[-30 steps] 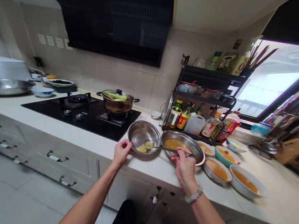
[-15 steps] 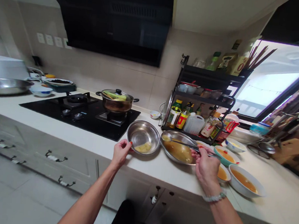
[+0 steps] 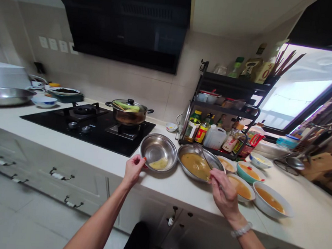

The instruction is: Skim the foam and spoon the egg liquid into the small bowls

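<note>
My left hand pinches the near-left rim of a steel bowl that has a little pale yellow liquid at its bottom. To its right stands a second steel bowl, holding cloudy yellow-brown liquid. My right hand is closed around the handle of a ladle at that bowl's right rim. The ladle's head lies by the far side of the bowl. How far the handle reaches behind my fingers is hidden.
Several bowls of orange liquid, among them a white bowl and a green-rimmed bowl, stand at the right. A lidded pot sits on the black hob. Behind the steel bowls is a black rack of bottles.
My right hand has shifted slightly left and down and its wrist has turned. The ladle's head has moved from the bowl's left side to its far side. My left hand has hardly moved.
</note>
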### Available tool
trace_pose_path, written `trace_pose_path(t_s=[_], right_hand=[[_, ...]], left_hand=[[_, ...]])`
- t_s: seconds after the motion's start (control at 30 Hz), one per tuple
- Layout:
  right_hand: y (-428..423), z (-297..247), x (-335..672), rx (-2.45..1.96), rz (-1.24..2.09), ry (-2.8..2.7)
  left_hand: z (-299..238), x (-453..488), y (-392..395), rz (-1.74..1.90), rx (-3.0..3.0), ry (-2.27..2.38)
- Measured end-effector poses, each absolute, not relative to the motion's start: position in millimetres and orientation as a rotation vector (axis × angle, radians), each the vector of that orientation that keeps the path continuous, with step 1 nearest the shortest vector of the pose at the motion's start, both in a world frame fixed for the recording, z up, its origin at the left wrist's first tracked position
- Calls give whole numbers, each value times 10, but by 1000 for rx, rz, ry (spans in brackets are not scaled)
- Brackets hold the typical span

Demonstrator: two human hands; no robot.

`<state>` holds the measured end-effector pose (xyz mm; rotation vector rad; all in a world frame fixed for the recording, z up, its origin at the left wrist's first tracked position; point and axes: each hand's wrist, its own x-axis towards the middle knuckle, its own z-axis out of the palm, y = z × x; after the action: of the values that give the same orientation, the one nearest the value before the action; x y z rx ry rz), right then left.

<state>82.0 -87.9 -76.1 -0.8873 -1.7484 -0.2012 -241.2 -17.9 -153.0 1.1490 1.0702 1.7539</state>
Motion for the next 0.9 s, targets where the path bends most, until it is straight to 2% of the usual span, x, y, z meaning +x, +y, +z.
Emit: trace_pose_path(t_s=[0.17, 0.27, 0.47, 0.7, 0.9], right_hand=[[-924, -739, 303, -979, 373, -1389], [-893, -810, 56, -951, 561, -1386], [-798, -944, -112, -983, 623, -1431], [-598, -956, -105, -1050, 795, -879], [-588, -889, -72, -1002, 811, -781]], left_hand=[[-1500, -2400, -196, 1760, 1135, 1064], [-1504, -2403, -194, 1776, 1168, 1072], [-1546, -2407, -171, 1789, 1166, 1037], [-1592, -2412, -137, 1807, 1148, 1017], [-1609, -2420, -129, 1786, 1167, 1046]])
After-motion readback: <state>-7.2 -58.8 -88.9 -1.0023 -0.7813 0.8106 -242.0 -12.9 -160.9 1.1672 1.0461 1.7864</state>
